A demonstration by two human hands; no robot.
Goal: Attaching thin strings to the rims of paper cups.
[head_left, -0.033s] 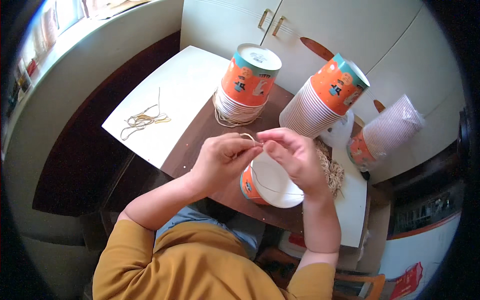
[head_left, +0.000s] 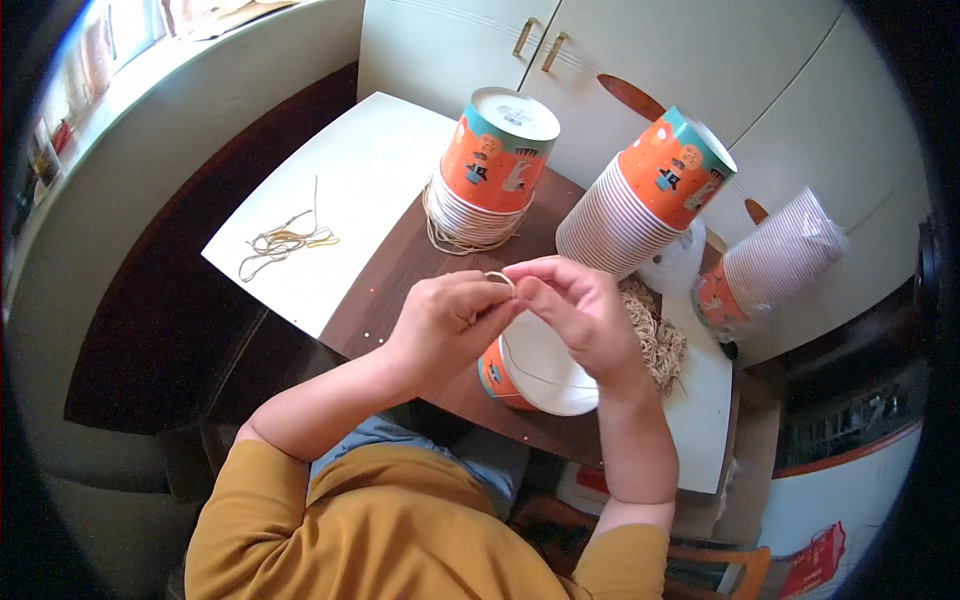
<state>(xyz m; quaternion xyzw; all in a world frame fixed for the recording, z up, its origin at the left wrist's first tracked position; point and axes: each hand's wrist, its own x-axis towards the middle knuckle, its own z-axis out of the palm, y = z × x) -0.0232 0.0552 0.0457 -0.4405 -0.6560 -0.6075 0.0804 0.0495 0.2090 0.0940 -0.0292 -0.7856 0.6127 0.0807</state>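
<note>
A thin cream string [head_left: 500,276] makes a small loop between my two hands. My left hand [head_left: 448,322] pinches it with thumb and forefinger, the other fingers curled. My right hand [head_left: 585,318] meets it fingertip to fingertip, its thumb and forefinger also closed at the string. Below the hands, a paper bucket [head_left: 555,368], white inside and orange outside, is tilted with its mouth toward me. The string trails down across that mouth, and my right hand and wrist hide part of its rim.
Upside-down stacked buckets stand behind, one stack [head_left: 498,165] with string around its base, another [head_left: 645,195] to its right. A plastic-wrapped stack [head_left: 770,260] leans at far right. A tangled string heap [head_left: 655,340] lies right of my hand; loose strings [head_left: 283,243] lie on the white tabletop at left.
My right fingertips have shifted slightly left, closer against my left fingers at the string. The bucket and stacks have not visibly moved.
</note>
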